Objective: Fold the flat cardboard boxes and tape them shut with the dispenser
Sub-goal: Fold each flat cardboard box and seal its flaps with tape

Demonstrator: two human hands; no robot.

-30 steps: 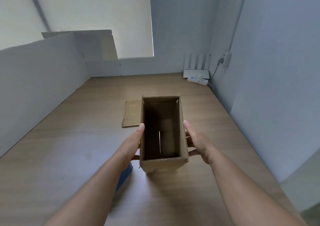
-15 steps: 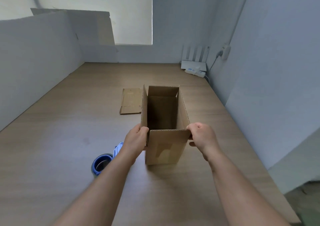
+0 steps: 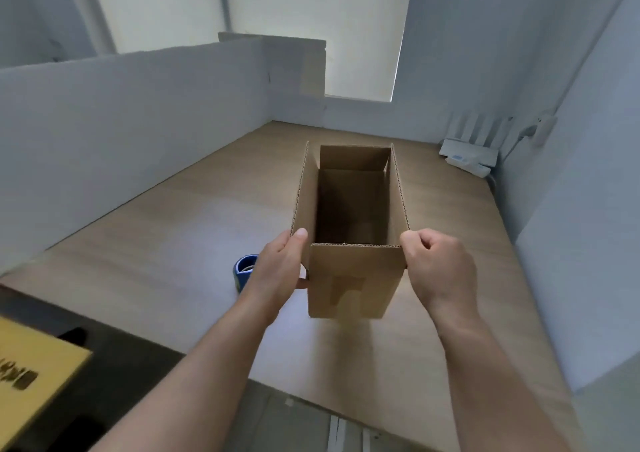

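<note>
Wood table (image 3: 156,243), white partitions: open-topped box (image 3: 353,278) dead ahead.
Head view: my left hand (image 3: 277,271) and right hand (image 3: 440,268) each grip a near corner; its long axis runs away from me, dispenser (image 3: 244,268) just beside my left.

box (image 3: 349,278) mid-table (image 3: 173,230) btwn hands, tape dispenser (image 3: 245,269) just left
</note>
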